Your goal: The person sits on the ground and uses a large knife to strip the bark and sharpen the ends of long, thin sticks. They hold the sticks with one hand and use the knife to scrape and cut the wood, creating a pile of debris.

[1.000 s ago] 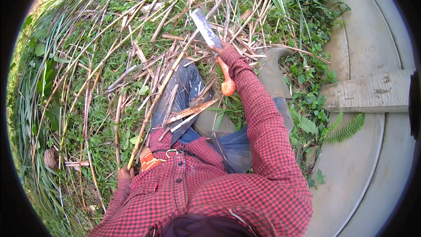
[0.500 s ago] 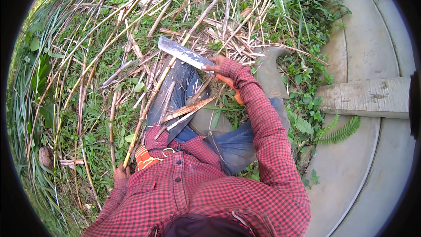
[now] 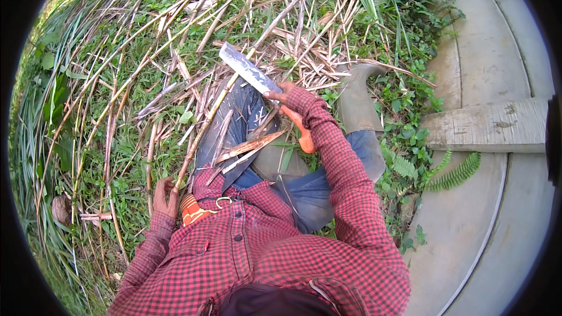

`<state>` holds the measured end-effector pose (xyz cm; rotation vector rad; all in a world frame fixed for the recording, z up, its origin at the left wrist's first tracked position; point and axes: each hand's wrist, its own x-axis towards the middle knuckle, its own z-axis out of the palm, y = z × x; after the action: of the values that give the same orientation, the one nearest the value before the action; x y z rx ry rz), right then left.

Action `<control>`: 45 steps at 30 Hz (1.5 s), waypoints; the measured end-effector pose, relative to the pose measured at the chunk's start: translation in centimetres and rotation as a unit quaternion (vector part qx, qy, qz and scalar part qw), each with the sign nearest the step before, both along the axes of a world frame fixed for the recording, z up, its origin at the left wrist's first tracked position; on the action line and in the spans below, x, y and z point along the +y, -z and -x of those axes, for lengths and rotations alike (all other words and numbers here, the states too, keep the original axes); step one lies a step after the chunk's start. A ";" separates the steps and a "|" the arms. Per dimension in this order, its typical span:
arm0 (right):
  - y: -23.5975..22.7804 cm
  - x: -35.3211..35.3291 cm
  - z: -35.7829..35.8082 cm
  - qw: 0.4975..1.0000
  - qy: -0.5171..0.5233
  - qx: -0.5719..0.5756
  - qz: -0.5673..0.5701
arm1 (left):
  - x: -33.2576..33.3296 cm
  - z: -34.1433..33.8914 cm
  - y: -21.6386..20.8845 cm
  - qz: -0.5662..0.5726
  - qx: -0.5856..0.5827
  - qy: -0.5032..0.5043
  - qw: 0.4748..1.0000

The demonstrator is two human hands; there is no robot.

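A long, thin, jointed cane stalk (image 3: 206,118) slants from my left side across my thigh to the far edge of the view. My left hand (image 3: 165,198) is closed at its near end, thumb against the stalk; some of the fingers are hidden. In my right hand (image 3: 281,92) is a machete (image 3: 249,71) with a broad, worn grey blade and an orange handle (image 3: 301,131). I grip it where blade and handle meet. The blade lies across the stalk over my knee. Split strips of dry cane husk (image 3: 249,144) rest on my lap.
Peeled husk pieces (image 3: 310,61) litter the grass ahead. More long stalks (image 3: 108,140) lie to the left beside long green leaves. On the right are a grey concrete channel (image 3: 468,216) and a crossbeam (image 3: 486,127), with a fern (image 3: 455,180) at the edge. My boot (image 3: 358,102) stretches forward.
The stalk has slid forward and away, and my left hand has moved forward with its near end. The machete has shifted slightly right, and its orange handle shows more fully.
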<state>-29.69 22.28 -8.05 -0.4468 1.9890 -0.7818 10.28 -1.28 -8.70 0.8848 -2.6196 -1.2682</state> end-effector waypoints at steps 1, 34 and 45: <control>1.2 0.2 0.3 0.999 -0.014 0.037 0.025 | 0.1 2.8 0.4 -0.016 -0.006 -0.008 1.000; 5.2 1.5 2.9 0.986 0.015 0.162 0.027 | 0.6 1.4 1.5 -0.095 -0.176 0.018 0.980; 5.6 2.8 1.1 0.993 0.039 0.072 0.081 | 0.1 1.0 3.1 -0.210 -0.114 0.015 0.971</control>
<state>-30.75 25.04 -13.65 -0.5348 2.0959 -0.9889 9.25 -1.13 -11.84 1.1115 -2.5756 -1.8771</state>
